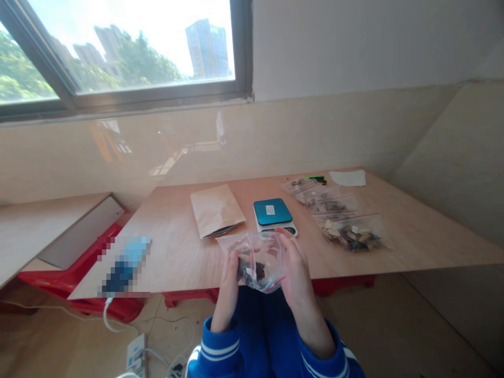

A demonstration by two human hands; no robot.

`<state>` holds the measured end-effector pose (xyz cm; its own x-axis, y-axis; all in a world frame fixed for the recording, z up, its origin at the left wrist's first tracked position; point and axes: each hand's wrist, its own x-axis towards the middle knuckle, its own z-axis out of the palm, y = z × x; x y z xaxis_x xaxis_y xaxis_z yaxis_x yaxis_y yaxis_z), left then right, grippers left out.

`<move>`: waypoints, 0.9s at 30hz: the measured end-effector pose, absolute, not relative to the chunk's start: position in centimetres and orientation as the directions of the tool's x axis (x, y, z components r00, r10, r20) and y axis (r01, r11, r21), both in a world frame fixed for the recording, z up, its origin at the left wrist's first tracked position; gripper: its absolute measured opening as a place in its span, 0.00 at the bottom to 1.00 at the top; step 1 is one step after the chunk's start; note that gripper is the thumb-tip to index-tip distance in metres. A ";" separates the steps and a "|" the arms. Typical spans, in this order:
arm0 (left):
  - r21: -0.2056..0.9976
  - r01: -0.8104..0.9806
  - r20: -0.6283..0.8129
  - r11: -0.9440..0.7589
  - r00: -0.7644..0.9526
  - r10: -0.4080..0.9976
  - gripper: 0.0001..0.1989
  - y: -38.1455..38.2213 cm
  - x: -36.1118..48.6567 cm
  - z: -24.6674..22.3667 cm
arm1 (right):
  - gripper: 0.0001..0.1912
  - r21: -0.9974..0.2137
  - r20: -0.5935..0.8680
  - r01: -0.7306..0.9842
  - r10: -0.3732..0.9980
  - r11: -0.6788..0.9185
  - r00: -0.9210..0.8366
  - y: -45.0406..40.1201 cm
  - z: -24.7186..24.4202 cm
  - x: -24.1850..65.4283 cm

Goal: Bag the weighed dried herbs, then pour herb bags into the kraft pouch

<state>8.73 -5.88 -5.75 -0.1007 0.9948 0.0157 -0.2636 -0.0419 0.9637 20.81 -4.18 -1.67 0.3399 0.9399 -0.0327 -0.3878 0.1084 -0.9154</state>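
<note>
Pale plywood tabletop (417,239) occupies the centre of the frame, carried on red plastic trestles (346,286). A window (129,47) showing trees and tower blocks is set upper left, above a glossy cream wall panel (118,157). Kraft paper envelope (216,211) is laid mid-table, with a pixelated object (124,265) at the left end, too blurred to identify. Teal digital scale (273,214) is placed just right of the envelope. Overlapping zip bags of dried pieces (350,234) are laid out at right, a white paper slip (348,178) beyond them. Clear zip bag (255,262) of dark pieces is held lower centre, just in front of the scale. Its lower left is gripped by the left hand (227,296), fingers closed on the plastic; its right side is gripped by the right hand (299,278), fingers curled over the top. Blue striped sleeves (220,349) are visible at the bottom edge.
</note>
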 end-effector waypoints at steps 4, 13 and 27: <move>0.965 -0.264 -0.072 0.001 -0.259 0.963 0.30 -4.5 7.9 -6.2 | 0.12 -0.934 0.303 -0.062 0.872 0.352 0.385 -4.5 -1.3 21.6; 0.989 -0.042 0.120 -0.140 -0.320 0.940 0.25 -4.3 6.8 -6.5 | 0.22 -0.897 0.339 0.140 0.857 0.418 -0.388 -5.1 -1.1 21.8; 0.977 -0.195 0.006 -0.088 -0.387 0.922 0.29 -3.1 7.4 -8.0 | 0.22 -0.906 0.275 0.184 0.862 0.380 -0.426 -4.5 -2.2 20.5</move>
